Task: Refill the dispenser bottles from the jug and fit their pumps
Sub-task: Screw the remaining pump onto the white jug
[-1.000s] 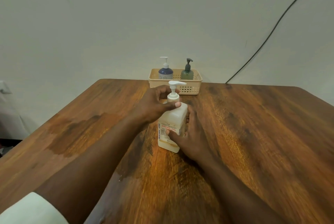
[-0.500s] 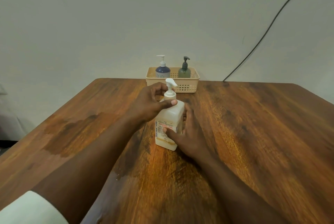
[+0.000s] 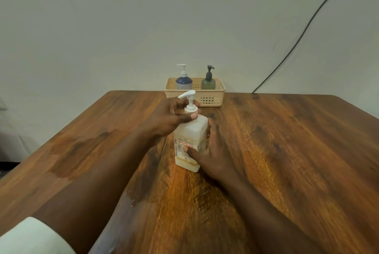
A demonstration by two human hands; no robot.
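In front of the beige perforated plastic basket (image 3: 213, 98), on the brown wooden surface (image 3: 287, 151), the translucent square dispenser bottle (image 3: 189, 141) stands upright. The right hand (image 3: 211, 151) grips its body, fingers curled around. The left hand (image 3: 170, 116) pinches the collar of the white plastic pump (image 3: 189, 102), whose spout has swung round to the left, so the pump is probably being screwed tight.

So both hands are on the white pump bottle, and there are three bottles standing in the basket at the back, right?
Not quite: the head view shows two bottles in the basket, a blue bottle and a green bottle. The left hand and right hand are indeed on the white pump bottle.
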